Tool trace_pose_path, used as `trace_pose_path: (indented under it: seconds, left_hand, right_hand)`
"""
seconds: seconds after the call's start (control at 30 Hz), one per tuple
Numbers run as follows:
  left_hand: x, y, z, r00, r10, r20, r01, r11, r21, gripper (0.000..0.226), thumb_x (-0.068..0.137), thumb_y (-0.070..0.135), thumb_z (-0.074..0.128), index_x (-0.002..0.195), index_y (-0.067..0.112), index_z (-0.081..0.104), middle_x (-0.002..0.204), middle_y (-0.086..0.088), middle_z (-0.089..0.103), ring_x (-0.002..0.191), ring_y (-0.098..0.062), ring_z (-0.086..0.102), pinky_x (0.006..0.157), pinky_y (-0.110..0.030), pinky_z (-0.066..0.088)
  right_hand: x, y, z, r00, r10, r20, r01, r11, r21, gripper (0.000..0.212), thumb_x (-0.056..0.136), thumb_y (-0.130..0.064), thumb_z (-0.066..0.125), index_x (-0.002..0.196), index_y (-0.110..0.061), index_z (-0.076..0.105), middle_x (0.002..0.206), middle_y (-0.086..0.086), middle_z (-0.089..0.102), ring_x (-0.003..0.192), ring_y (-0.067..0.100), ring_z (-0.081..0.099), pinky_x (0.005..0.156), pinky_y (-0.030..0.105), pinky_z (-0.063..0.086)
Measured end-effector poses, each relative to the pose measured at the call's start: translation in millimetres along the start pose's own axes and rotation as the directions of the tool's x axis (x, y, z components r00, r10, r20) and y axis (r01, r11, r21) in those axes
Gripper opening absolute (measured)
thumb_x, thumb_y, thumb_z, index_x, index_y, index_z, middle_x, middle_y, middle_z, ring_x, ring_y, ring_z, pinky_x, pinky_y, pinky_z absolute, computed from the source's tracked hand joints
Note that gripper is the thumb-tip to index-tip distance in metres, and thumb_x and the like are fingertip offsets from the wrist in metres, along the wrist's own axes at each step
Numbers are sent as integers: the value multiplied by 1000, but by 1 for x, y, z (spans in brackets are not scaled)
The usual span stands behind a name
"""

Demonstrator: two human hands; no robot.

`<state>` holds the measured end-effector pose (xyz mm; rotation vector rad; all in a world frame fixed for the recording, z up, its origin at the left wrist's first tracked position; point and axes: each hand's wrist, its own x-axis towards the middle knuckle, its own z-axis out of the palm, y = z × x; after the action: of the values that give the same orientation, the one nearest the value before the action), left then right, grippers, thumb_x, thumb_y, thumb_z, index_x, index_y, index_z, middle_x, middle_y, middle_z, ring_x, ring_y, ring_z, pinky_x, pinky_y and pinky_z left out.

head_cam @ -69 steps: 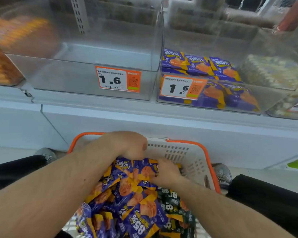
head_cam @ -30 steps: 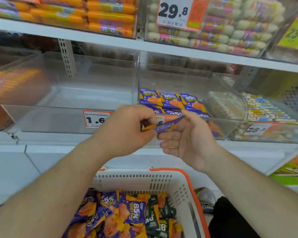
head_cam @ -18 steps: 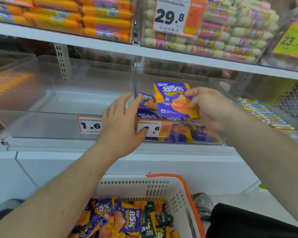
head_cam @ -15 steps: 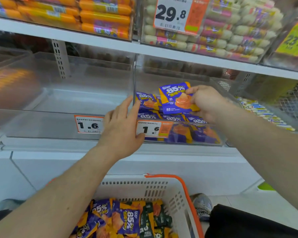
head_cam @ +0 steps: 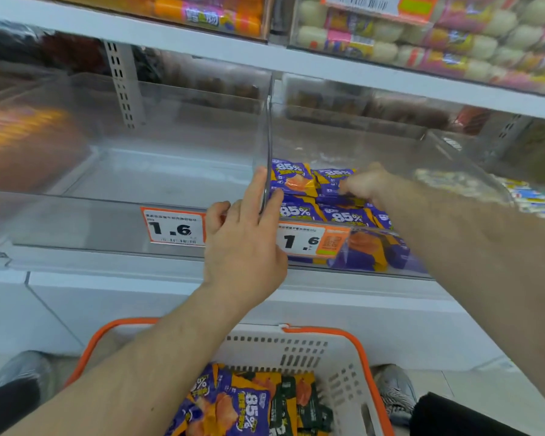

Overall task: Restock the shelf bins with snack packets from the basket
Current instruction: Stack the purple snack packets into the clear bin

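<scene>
Purple-and-orange snack packets [head_cam: 293,180] marked "85%" lie in rows inside the clear shelf bin [head_cam: 390,146] right of centre, some stacked against its front wall behind an orange price tag [head_cam: 312,240] reading 1.6. More of the same packets, mixed with a few dark green ones, sit heaped in the white basket [head_cam: 296,347] with the orange rim, low in the view below the shelf.

The right hand [head_cam: 367,185] reaches into that bin from the right, fingers curled down onto the top row of packets — it is blurred, and whether it pinches a packet or merely presses on one I cannot tell. The left hand [head_cam: 246,243] stands upright at the clear divider [head_cam: 268,127] between the two bins, fingers straight and slightly spread, their tips touching the divider's front edge; it holds nothing.

Left of the divider is a second clear bin [head_cam: 123,171] with its own 1.6 tag [head_cam: 173,229]. Both bins rest on a white shelf [head_cam: 107,297]. On the shelf above sit orange tubes [head_cam: 202,11] and pale pink-banded rolls [head_cam: 438,36]. Grey shoes [head_cam: 394,388] show on the floor beside the basket.
</scene>
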<state>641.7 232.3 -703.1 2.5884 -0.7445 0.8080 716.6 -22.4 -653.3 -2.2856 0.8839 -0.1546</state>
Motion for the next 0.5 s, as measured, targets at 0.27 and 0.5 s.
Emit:
trace_pose_path:
  seconds: [0.27,0.5]
  left_hand:
    - [1,2,-1,1000,-20,21,20,1000,-10,78,53,22,74,128,9,57,152,-18,36,92,-30,60,94,-42,26]
    - [0,2,2,1000,-21,1,21,1000,12,78,54,25,72,129,10,56,153,-17,35,91,-29,60,95,-42,26]
  right_hand:
    - [0,4,11,994,5,109,9,992,-126,63,63,-29,90,117,-10,64,116,8,66,104,26,63,96,42,50]
    - [1,4,12,988,-76,135,104,971,-217,60,75,-25,83,126,-7,59,124,13,62,114,28,58,103,44,46]
